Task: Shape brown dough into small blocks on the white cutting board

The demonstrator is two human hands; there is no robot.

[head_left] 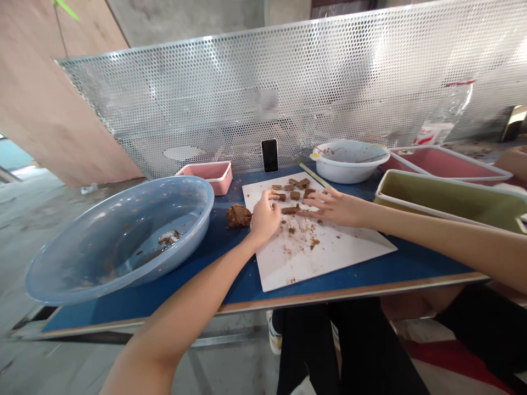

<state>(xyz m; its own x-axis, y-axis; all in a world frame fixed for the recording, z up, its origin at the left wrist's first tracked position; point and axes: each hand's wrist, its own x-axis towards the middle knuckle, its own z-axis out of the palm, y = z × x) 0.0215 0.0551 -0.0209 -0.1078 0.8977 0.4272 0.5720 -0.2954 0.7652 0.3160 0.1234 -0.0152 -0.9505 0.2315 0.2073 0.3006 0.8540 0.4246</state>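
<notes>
Several brown clay-like pieces [295,195] lie in rough rows on a smeared white board [329,258]. My left hand [264,219] is at the board's left edge, fingers bent and apart, fingertips beside a small brown piece [281,197]. My right hand [333,207] reaches in from the right with fingers spread low over the board. Its fingertips are close to a brown piece [308,192] and a longer brown strip [290,210]; whether they touch cannot be told. A large brown lump [238,215] sits on the blue table just left of my left hand.
A big blue basin [123,219] stands left. Behind are a pink tub [220,178], a phone [270,156], a pale stick [315,174] and a white basin [348,170]. Right are an olive tub [448,197], pink trays [453,162], a bottle [444,118] and another person's hand [513,164].
</notes>
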